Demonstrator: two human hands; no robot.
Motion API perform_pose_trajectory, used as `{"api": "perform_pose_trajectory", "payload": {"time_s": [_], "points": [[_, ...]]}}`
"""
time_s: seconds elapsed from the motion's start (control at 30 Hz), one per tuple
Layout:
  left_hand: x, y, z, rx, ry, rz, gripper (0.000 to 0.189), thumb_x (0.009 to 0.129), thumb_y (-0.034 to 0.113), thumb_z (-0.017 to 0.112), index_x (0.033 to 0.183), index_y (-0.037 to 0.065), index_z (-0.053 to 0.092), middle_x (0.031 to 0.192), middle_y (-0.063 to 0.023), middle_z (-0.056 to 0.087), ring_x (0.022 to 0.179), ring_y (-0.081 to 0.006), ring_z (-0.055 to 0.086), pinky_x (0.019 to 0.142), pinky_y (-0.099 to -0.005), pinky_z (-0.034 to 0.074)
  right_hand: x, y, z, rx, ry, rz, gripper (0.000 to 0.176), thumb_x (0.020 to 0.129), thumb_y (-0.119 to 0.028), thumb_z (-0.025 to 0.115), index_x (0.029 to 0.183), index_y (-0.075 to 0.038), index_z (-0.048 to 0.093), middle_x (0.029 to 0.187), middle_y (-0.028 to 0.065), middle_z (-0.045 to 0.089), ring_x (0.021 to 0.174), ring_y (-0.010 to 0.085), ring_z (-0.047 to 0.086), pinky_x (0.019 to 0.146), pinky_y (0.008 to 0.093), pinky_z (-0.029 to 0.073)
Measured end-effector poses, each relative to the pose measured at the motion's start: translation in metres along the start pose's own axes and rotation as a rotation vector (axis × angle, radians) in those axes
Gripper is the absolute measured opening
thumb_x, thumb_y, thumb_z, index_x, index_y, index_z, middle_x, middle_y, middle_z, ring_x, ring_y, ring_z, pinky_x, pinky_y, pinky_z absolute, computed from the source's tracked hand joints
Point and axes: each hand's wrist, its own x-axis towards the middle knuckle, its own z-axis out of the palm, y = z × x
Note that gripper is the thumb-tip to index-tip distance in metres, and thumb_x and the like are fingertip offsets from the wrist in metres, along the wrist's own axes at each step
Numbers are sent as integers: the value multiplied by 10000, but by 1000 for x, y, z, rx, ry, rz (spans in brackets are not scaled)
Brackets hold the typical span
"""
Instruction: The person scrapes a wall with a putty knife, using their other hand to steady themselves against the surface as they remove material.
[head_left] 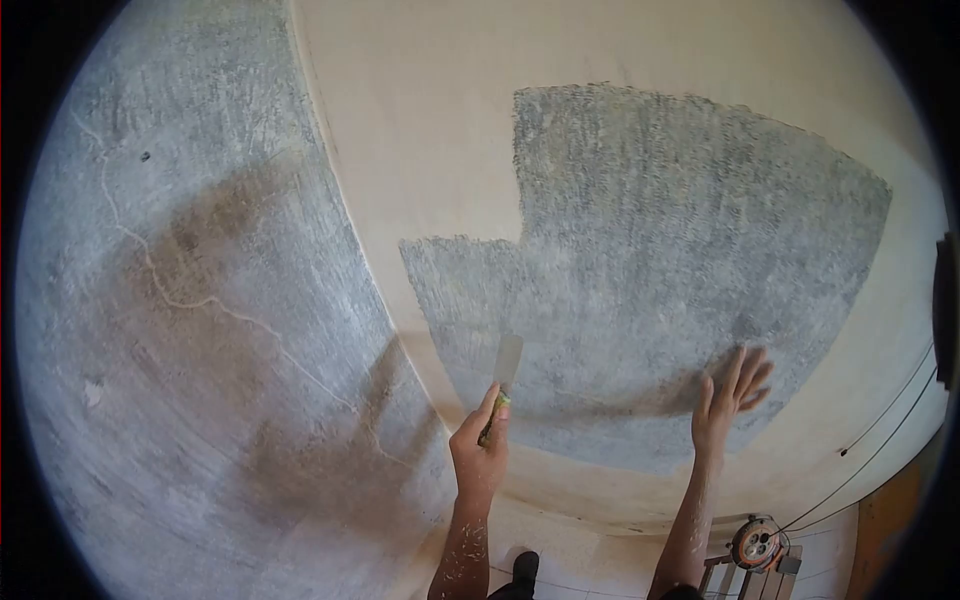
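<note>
My left hand (480, 445) is wrapped round the handle of a putty knife (508, 362), its flat blade pointing up against the lower left of a rough grey wall patch (660, 230). To the right, my right hand (728, 400) has its fingers spread at the lower right of the same patch and holds nothing; whether it touches the wall is not clear. White flecks cover my left forearm. Smooth cream wall surface (410, 110) borders the grey patch.
On the left, a grey wall (200, 330) carries a pale winding crack line. Low at the right, an orange cable reel (757, 543) sits on a wooden stool or ladder (752, 583). Dark cables (880, 425) run up beside the right wall. A dark shoe (525, 568) shows on the floor.
</note>
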Motion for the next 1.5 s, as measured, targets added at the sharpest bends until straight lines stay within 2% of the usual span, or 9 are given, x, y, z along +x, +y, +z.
{"api": "perform_pose_trajectory", "payload": {"time_s": [0.2,0.37,0.47,0.57,0.67,0.87,1.07,1.27,1.5], "points": [[24,-19,24,151,92,204,336,932,77,689,1265,43,669,702,-44,624,609,-61,504,545,-253,421,-74,58,27,-44,-133,55,825,1015,-593,321,1586,-79,20,1627,216,-158,1482,397,-223,1159,563,-163],[88,58,22,133,220,269,305,940,84,681,1244,58,688,671,-26,599,604,-46,478,540,-237,402,-79,65,24,-26,-167,11,830,1014,-602,309,1585,-84,2,1624,216,-173,1477,404,-233,1155,566,-171],[100,102,0,188,215,122,292,944,81,675,1235,65,695,663,-14,576,603,-44,463,545,-233,394,-72,67,24,-36,-157,1,827,1015,-600,302,1585,-87,-7,1622,221,-175,1475,413,-234,1150,574,-173],[87,93,3,261,129,59,307,968,143,659,1249,20,668,876,-41,711,756,-65,567,690,-223,454,-84,65,25,-10,-179,8,822,1016,-596,303,1586,-93,-11,1618,230,-181,1472,418,-236,1145,583,-175],[55,30,14,250,196,183,304,943,95,683,1247,81,689,662,24,547,600,-34,433,543,-216,363,-81,70,20,-7,-189,-30,817,1017,-587,316,1588,-102,-11,1612,242,-189,1468,426,-242,1140,589,-177],[91,92,20,296,278,113,314,931,82,692,1246,90,691,686,29,588,608,-37,459,544,-210,362,-88,78,20,35,-238,-24,796,1023,-568,303,1588,-98,-2,1608,253,-188,1456,449,-254,1126,608,-185],[61,53,29,285,240,279,308,938,94,687,1245,75,688,699,17,604,605,-43,458,541,-212,365,-85,74,18,44,-230,-59,789,1027,-558,290,1586,-82,-1,1598,272,-195,1452,459,-255,1124,617,-182],[91,97,20,300,274,121,313,938,81,682,1249,54,681,742,-25,653,658,-45,529,577,-223,405,-85,83,20,21,-244,-67,802,1020,-579,281,1586,-88,-7,1597,268,-204,1447,463,-263,1118,625,-189],[71,53,36,259,266,228,319,944,120,688,1257,57,676,704,-10,608,633,-49,485,590,-234,416,-87,78,17,91,-288,-28,762,1027,-545,322,1595,-158,-8,1580,295,-228,1422,524,-268,1091,680,-165]]}}
